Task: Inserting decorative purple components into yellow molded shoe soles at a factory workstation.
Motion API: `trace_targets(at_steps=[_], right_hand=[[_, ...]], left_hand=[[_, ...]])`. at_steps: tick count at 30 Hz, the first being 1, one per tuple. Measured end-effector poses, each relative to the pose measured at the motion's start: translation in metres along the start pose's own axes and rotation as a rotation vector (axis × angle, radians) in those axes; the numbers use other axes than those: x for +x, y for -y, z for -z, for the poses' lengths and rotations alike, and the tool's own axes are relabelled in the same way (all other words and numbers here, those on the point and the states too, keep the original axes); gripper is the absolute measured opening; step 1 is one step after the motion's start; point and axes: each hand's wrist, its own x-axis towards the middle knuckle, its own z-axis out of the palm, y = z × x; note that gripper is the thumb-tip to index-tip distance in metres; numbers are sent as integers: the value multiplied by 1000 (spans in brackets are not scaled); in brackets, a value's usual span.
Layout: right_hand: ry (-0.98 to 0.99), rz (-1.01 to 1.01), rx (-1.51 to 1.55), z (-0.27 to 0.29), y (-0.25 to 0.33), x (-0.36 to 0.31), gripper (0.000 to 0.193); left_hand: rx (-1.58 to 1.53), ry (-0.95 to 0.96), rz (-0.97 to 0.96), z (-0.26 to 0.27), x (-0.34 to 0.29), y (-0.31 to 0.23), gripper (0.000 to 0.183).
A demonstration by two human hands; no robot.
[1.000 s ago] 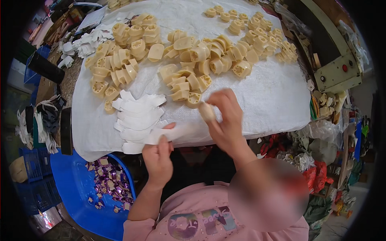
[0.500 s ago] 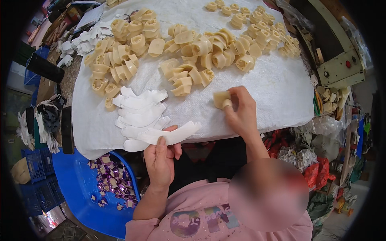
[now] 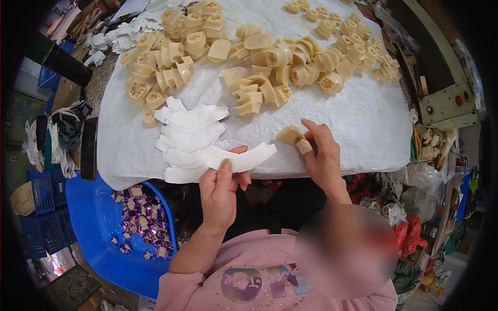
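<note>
My left hand (image 3: pixel 220 189) pinches a white curved strip (image 3: pixel 241 160) with notched ends between thumb and fingers. Beside and partly beneath it, a stack of similar white strips (image 3: pixel 192 127) lies overlapped on the white cloth. To the right, my right hand (image 3: pixel 322 155) has a small flat beige piece (image 3: pixel 290 136) at its fingertips, tilted just above or against the cloth. The index finger is raised off the piece, and a beige wrap (image 3: pixel 304 146) circles one digit. The grip's underside is hidden. Beyond the hands are heaped beige hollow moulded pieces (image 3: pixel 280 57).
White cloth (image 3: pixel 373 124) covers the table. More white pieces (image 3: pixel 132 33) lie at the far left. A blue tub (image 3: pixel 98 243) with small purple-and-beige pieces (image 3: pixel 145 223) stands below left. At the right is a machine housing (image 3: pixel 448 103) with a red button.
The beige piece has come slightly nearer and turned in my right hand, whose index finger has lifted. My left hand still holds the white strip. The whole view has shifted a little.
</note>
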Motion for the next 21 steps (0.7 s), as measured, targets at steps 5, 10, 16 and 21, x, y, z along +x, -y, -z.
trace_targets(at_steps=[5,10,16,21], right_hand=[[135,177,-304,5,21,10,36],[-6,223,-330,10,16,9,26],[-222,8,589,10,51,-17,26],[-103,394,523,-5,64,-17,41]], left_hand=[[30,-4,-25,5,-4,-3,39],[-25,2,-23,5,-6,-5,37],[-55,-17,-75,0,-7,-2,36],[-107,55,-70,-6,-10,-2,35]])
